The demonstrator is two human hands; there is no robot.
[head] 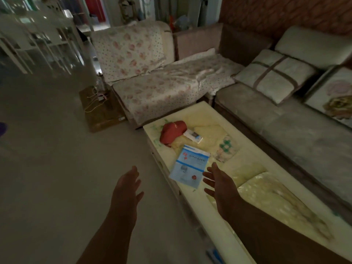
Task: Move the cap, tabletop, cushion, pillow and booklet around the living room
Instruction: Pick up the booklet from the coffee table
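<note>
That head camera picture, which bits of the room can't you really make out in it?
- Booklet on the table: cover print is too small and blurred to read.
- Small box: partly tucked under the red cap; its label is too small.
- Picture pillow on the sofa: cut off by the right edge.
- Shelves at upper left: motion blur hides their contents.
- Both hands: open, touching nothing.

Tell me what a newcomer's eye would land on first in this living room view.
First, the two open hands, left hand over the floor and right hand over the pale yellow table, reaching toward the blue booklet lying near the table's edge. Just beyond it, the red cap stands out against the yellow surface. Behind, the crossed-band cushion leans on the grey sofa at right.
</note>
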